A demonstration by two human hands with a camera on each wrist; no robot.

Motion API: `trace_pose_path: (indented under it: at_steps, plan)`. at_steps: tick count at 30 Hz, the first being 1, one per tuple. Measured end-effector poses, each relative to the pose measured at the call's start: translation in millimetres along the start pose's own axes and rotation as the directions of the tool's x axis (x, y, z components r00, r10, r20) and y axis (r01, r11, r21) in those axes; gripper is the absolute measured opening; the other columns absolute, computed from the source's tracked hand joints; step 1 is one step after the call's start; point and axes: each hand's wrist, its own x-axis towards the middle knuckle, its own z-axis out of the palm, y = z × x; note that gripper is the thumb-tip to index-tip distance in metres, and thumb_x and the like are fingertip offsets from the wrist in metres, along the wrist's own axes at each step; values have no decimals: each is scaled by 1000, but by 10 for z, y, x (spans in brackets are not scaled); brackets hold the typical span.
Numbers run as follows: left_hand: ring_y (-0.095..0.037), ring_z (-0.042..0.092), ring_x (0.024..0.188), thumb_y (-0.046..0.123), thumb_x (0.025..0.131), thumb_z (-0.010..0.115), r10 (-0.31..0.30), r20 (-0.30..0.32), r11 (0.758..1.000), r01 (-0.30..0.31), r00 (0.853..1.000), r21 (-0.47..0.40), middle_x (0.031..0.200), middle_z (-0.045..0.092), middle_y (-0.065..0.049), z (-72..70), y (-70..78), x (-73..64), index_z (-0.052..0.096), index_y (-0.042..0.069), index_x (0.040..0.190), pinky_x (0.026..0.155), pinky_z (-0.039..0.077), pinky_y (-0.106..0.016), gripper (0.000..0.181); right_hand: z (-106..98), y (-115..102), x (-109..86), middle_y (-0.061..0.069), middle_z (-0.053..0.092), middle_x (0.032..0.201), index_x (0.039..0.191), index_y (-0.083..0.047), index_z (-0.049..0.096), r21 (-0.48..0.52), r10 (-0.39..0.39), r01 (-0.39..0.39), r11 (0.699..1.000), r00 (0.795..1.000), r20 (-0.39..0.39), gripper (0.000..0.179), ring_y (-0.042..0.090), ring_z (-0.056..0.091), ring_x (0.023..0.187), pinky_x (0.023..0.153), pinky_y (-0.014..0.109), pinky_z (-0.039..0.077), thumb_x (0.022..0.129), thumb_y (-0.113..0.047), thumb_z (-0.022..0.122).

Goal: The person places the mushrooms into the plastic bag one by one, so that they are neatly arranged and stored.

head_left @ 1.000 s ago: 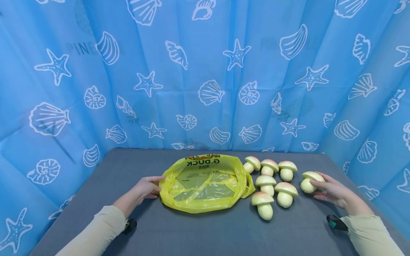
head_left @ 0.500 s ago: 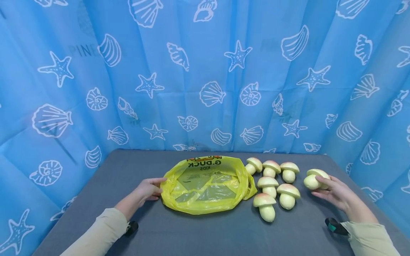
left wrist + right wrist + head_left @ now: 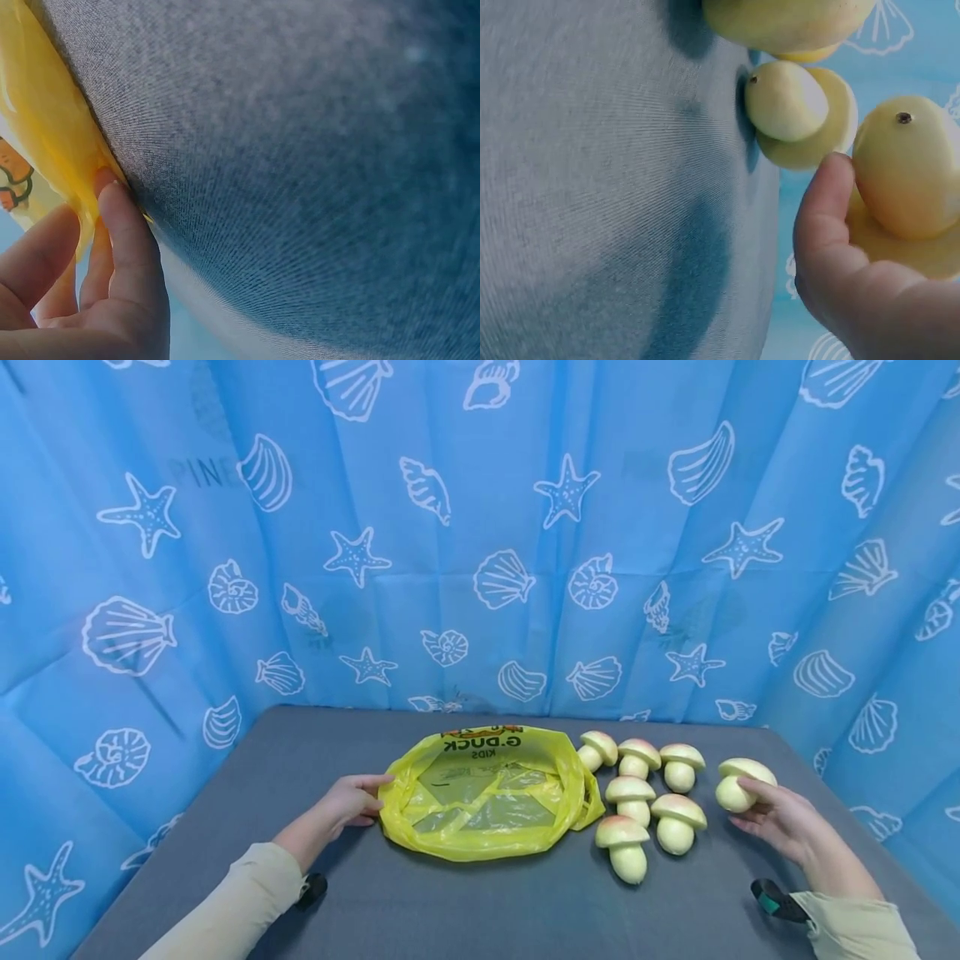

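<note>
A yellow plastic bag (image 3: 480,846) with "G.DUCK KIDS" print lies on the table with its mouth spread wide, and only its own inner folds show inside. My left hand (image 3: 347,806) pinches the bag's left rim; in the left wrist view its thumb and fingers close on the yellow film. Off to the right, my right hand (image 3: 787,828) grips a toy mushroom (image 3: 742,770), cream with a pinkish cap. The right wrist view shows the thumb (image 3: 829,202) along this mushroom's stem (image 3: 907,172), the cap below it. Part of the gripping fingers is hidden.
Several similar mushrooms (image 3: 630,792) stand or lie grouped between the bag and my right hand, one (image 3: 626,847) closest to the front. The grey table (image 3: 450,910) is backed by a blue curtain (image 3: 480,635) with white shells and starfish.
The mushroom in my right hand has tilted and then straightened again, shifting slightly within the view. The left hand keeps its place at the bag's rim.
</note>
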Motion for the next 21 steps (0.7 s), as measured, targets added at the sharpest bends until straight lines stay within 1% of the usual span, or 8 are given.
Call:
trace_pose_path:
  at_steps: [3,8,11,14,17,21]
  plan:
    - [-23,62,88,-7,92,54,-5,-3,1000,5,1000,1,139,46,-28,6,8,3,53,4,139,74,54,-37,48,20,2,-21,0,64,87,87,-22,60,-3,0,0,1000,1000,6,19,14,65,79,73,34,55,101,-20,48]
    - [-23,61,88,-7,92,54,-15,-3,1000,15,1000,0,139,46,-27,6,30,9,53,4,139,73,53,-37,49,75,-25,-54,2,63,89,86,-25,61,76,-10,8,997,999,33,23,17,66,80,76,40,56,102,-17,47]
    - [-23,61,88,-7,92,53,-19,-5,1000,19,1000,-2,139,46,-26,2,46,8,52,4,140,73,53,-37,49,116,-42,-74,3,62,90,86,-25,64,108,-27,21,994,998,57,26,17,66,82,76,40,56,102,-15,46]
    - [-23,61,88,-8,92,53,-15,-5,1000,15,1000,-1,139,46,-27,0,50,4,52,4,140,74,53,-37,50,156,-42,-93,2,64,90,88,-26,67,107,-62,53,993,995,83,29,16,66,82,75,38,56,103,-15,45]
    - [-24,61,88,-8,92,53,-11,-8,1000,11,1000,-1,140,45,-27,2,41,1,51,4,140,74,53,-37,50,190,-38,-112,-1,66,90,90,-29,68,78,-95,88,993,991,95,30,15,66,81,73,37,56,103,-16,44]
    - [-23,62,89,-8,92,53,0,-21,1000,0,1000,0,140,46,-28,7,19,9,51,3,140,75,53,-38,49,244,-58,-126,-4,66,89,92,-33,68,61,-105,100,993,991,87,29,14,65,82,72,37,55,103,-18,46]
